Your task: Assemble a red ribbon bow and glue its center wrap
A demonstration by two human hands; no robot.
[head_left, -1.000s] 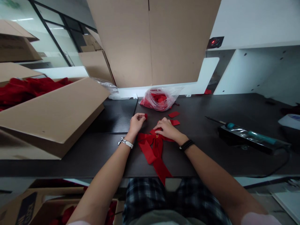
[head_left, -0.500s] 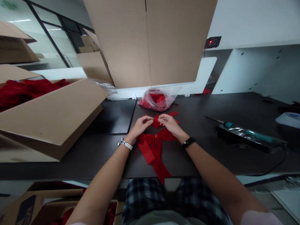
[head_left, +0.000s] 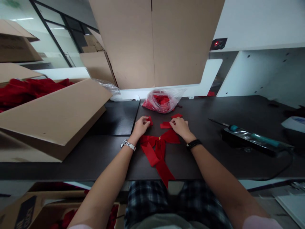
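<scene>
My left hand (head_left: 141,126) is closed in a pinch on a small red ribbon piece (head_left: 150,121), held just over the dark tabletop. To its right, my right hand (head_left: 180,127) has its fingertips together on the end of another short red ribbon piece (head_left: 165,125) that lies flat. Behind that hand rests a further red strip (head_left: 177,116). A large red velvet bow (head_left: 160,143) with a gold tie at its centre lies between my forearms, one tail hanging over the front edge of the table.
A clear plastic bag (head_left: 161,101) of red pieces sits at the back. On the left stands an open cardboard box (head_left: 54,117) full of red fabric. A soldering iron (head_left: 232,127) rests on a black holder to the right. Another box (head_left: 40,203) is below the table.
My hands were together over a red ribbon piece and have moved apart. The left now holds one small piece to the left; the right is at another lying on the table.
</scene>
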